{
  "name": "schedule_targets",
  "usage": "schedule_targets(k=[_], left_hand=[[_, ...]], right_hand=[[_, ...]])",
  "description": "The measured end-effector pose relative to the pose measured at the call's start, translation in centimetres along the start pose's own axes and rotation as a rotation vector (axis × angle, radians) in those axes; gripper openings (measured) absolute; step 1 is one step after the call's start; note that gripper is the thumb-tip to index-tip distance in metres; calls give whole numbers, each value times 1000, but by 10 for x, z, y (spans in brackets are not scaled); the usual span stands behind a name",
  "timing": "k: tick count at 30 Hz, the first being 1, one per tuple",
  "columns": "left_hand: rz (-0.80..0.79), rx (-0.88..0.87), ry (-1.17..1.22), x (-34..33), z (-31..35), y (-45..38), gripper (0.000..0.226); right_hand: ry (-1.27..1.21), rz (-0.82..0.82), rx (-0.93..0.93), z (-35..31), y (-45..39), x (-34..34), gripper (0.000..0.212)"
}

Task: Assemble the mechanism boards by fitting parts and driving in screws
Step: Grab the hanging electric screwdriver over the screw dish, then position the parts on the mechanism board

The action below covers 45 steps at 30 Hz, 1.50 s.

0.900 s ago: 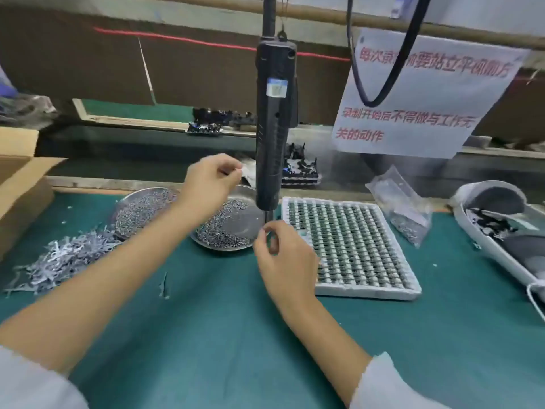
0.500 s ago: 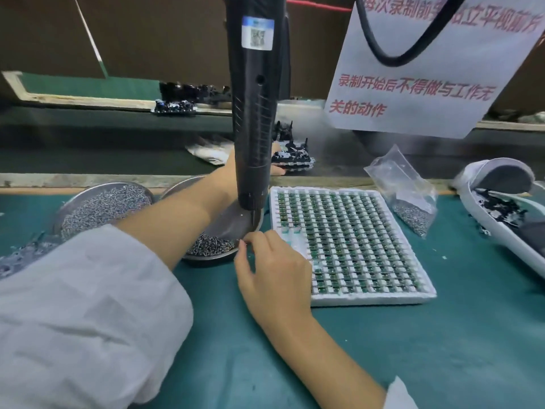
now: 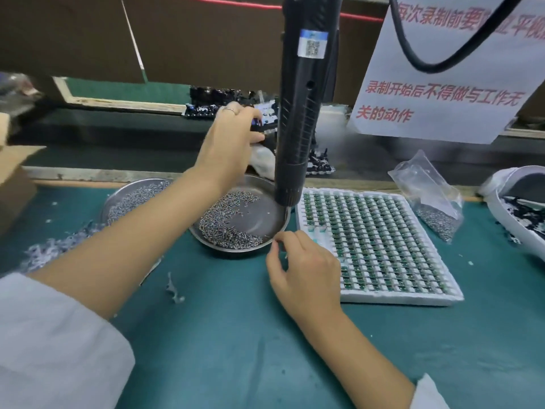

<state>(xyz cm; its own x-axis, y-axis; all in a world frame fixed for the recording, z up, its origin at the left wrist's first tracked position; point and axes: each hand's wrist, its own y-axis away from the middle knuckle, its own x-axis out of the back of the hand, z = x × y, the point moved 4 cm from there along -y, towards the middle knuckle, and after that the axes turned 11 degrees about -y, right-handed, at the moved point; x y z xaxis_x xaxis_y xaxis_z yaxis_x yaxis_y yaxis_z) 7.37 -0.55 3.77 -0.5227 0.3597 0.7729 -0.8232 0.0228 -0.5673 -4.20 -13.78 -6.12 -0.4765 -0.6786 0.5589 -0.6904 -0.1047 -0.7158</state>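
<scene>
Surroundings: round steel dish of small screws (image 3: 250, 222) on the green counter (image 3: 236, 335); a second steel dish (image 3: 132, 196) to its left; white foam tray of small green parts (image 3: 377, 243) to its right; clear plastic bag (image 3: 427, 193) beyond.
In the way: the hanging black electric screwdriver (image 3: 303, 113) hides most of the black mechanism board (image 3: 265, 119).
Left hand (image 3: 230, 146): grip closed on the board's near edge, above the far belt.
Right hand (image 3: 303, 261): fingers curled by the dish rim; whether they pinch anything cannot be told.
</scene>
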Motion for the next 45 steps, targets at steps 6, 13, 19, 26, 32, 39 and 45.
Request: schedule_targets(k=[6,13,19,26,32,39,45], left_hand=[[222,-46,-56,84,-15,86,40],[38,-314,-163,81,-19,227,27],[-102,-491,-158,45,-10,250,29],[-139,-414,-11,43,-24,225,48],[-230,-299,-143,40,-58,214,42],[-66,-233,52,41,-61,211,12],[-78,35,773,49,-4,194,11]], right_hand=[[-104,2,-102,-1,1,4,17],[-610,64,-294,10,-4,18,18],[-358,-231,-76,3,12,20,24],[-132,-408,300,8,19,24,32],[-147,-407,301,10,15,25,24],[-206,-351,277,12,16,24,21],[-669,-298,75,-8,21,26,25]])
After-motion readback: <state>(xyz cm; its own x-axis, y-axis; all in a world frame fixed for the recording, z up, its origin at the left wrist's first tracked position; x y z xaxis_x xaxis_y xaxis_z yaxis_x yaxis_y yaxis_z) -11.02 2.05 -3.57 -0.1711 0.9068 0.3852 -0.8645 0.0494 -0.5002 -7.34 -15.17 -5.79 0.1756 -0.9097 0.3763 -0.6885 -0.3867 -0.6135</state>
